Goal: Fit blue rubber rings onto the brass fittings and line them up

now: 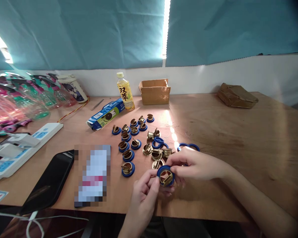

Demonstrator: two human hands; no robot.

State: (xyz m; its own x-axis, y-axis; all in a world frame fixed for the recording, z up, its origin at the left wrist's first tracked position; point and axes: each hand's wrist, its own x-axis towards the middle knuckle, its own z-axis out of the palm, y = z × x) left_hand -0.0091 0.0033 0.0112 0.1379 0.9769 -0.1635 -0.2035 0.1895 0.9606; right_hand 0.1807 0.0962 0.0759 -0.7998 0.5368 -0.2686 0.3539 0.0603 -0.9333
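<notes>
Between both hands, just above the table, is a round brass fitting (167, 180) in a blue ring, its inner side facing me. My left hand (145, 193) pinches its left edge between thumb and fingers. Thumb and fingertips of my right hand (195, 162) press on its upper right edge. Just beyond lie several brass fittings without rings (147, 149) and loose blue rings (159, 140); my right hand partly covers other rings (194, 147). To the left stand several brass fittings with blue rings (127, 168), some with tilted flaps.
A phone (48, 181), a pixelated blurred item (94, 178) and a power strip (48, 130) lie left. Spray bottles (37, 96) and a cup (73, 88) stand behind. A blue box (106, 114), drink bottle (125, 92), open carton (155, 94) and brown package (237, 96) line the back.
</notes>
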